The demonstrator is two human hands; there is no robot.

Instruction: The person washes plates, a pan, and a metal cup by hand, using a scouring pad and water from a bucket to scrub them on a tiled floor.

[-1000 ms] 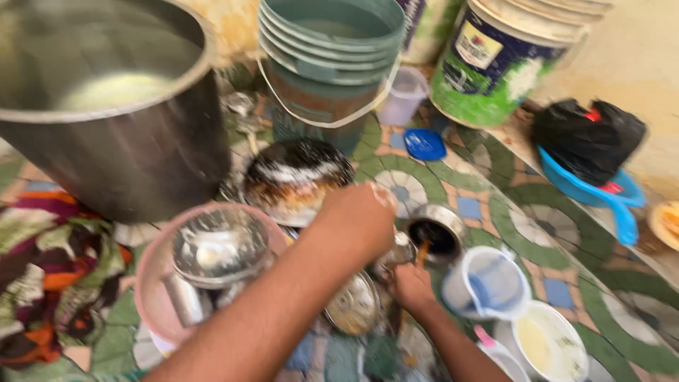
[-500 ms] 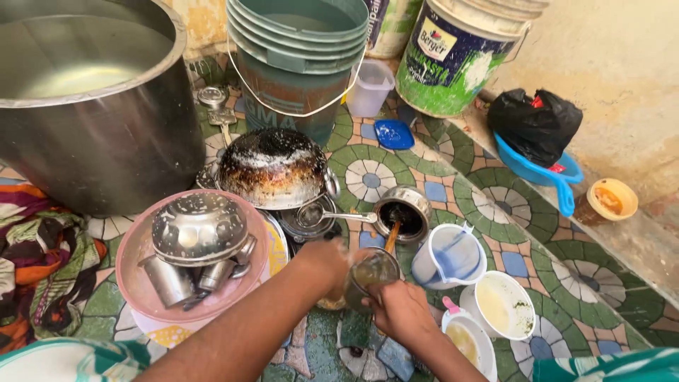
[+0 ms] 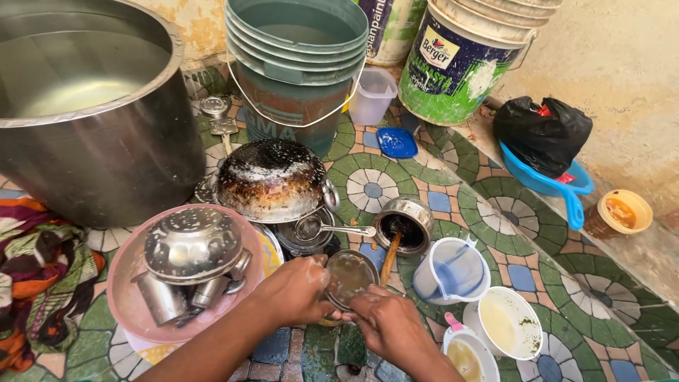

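Just soapy water in hand-held steel bowl (image 3: 351, 277).

A white paint bucket (image 3: 467, 60) stands at one o'clock on the patterned tile floor, its round side wrapped in a printed label (image 3: 453, 67) with a dark blue upper band, a white patch and a bright green lower band smeared with white paint. Just behind it, at twelve o'clock, part of a second paint container (image 3: 385, 28) shows a dark label with pale lettering and a yellow strip. A stack of grey-green plastic buckets (image 3: 293, 64) at eleven o'clock carries faint raised lettering low on its wall. At three o'clock, a knotted black plastic bag (image 3: 541, 134) sits in a blue tub (image 3: 559, 185).
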